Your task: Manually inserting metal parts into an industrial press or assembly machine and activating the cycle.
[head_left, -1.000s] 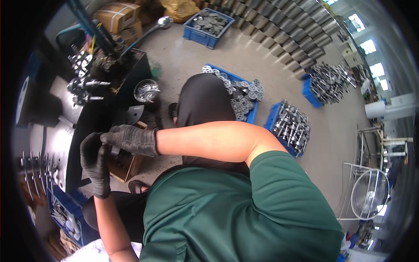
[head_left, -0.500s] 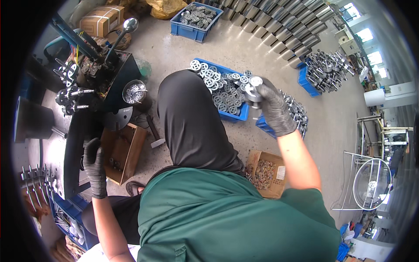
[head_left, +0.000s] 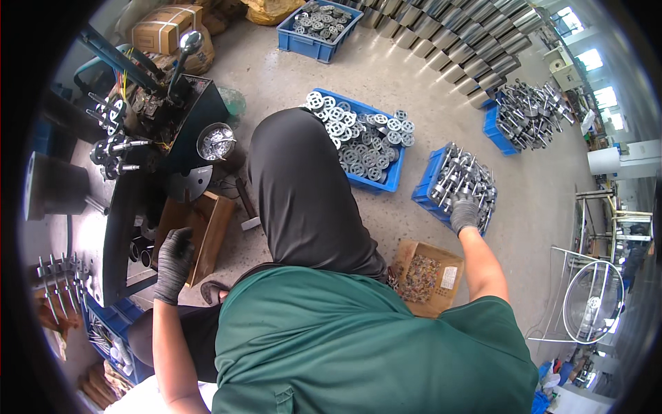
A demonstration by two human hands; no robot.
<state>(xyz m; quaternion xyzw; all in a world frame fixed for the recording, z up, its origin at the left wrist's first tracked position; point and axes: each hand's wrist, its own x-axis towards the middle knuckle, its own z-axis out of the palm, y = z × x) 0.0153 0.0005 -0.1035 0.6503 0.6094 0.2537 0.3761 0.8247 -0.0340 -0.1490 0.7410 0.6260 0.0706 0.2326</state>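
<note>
My right hand (head_left: 465, 212), in a grey glove, reaches into a blue bin (head_left: 423, 185) heaped with metal shafts carrying round discs (head_left: 463, 176). Its fingers are stretched out over these parts; the fingertips blend in with the metal, and no part is lifted. My left hand (head_left: 174, 262), gloved too, hangs beside a wooden box (head_left: 212, 238) at the left. Its fingers are curled in, and nothing shows in them. Ahead of my knee, a blue crate (head_left: 387, 185) is filled with spoked metal discs (head_left: 358, 148).
A black machine with a ball-topped lever (head_left: 190, 43) stands at left, near a metal pot (head_left: 216, 143) of shiny scraps. A hammer (head_left: 248, 214) lies on the floor. A cardboard box (head_left: 427, 272) of small bits sits near my right side. Metal cylinders (head_left: 441, 48) line the back.
My right hand has let go of the metal part it held and moved right and down into the bin of shafts. My left hand has shifted right, its fingers curling in.
</note>
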